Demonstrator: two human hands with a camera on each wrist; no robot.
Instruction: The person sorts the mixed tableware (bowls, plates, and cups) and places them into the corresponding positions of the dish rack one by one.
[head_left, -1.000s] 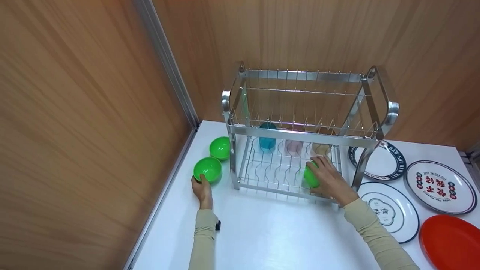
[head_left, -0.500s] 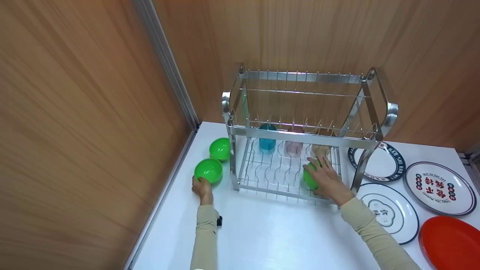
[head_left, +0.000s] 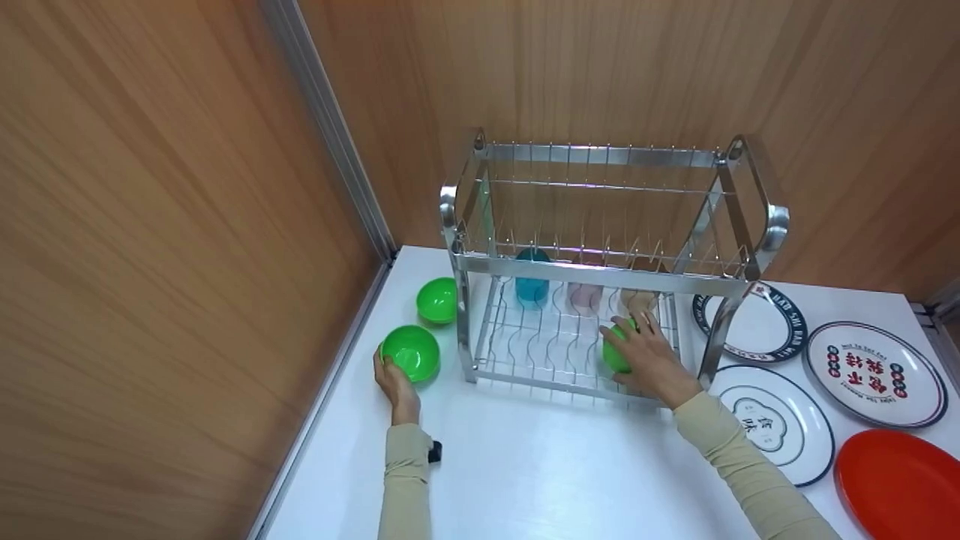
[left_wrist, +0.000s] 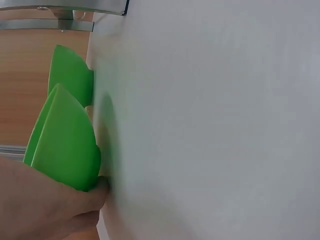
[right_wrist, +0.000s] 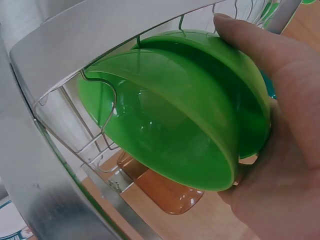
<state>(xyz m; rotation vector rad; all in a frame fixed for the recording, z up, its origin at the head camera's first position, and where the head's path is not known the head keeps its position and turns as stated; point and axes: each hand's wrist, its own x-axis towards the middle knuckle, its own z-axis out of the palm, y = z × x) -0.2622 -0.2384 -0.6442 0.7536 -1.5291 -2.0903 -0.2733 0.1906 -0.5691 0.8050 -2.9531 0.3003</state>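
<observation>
My left hand [head_left: 395, 390] holds a green bowl [head_left: 411, 351] by its left side, left of the metal dish rack [head_left: 592, 274]. In the left wrist view, a fingertip reaches under the foot of this bowl [left_wrist: 70, 145]. Behind it stands another green bowl [head_left: 438, 301]. Over the rack's lower right side, my right hand [head_left: 652, 361] grips a green bowl [head_left: 616, 351]. The right wrist view shows two green bowls on edge among the wires; thumb and fingers span the one nearer the palm [right_wrist: 232, 60], while the other bowl [right_wrist: 165, 125] leans beside it.
Blue [head_left: 532, 279], pink [head_left: 585, 297] and amber [head_left: 639, 301] cups stand at the back of the lower tier. Several plates lie on the right, including a red plate [head_left: 900, 480]. A wooden panel [head_left: 187, 262] borders the table's left side.
My left hand has shifted its grip round the bowl's left side, and that bowl has come slightly nearer, away from the one behind. My right hand stays at the rack with its bowl.
</observation>
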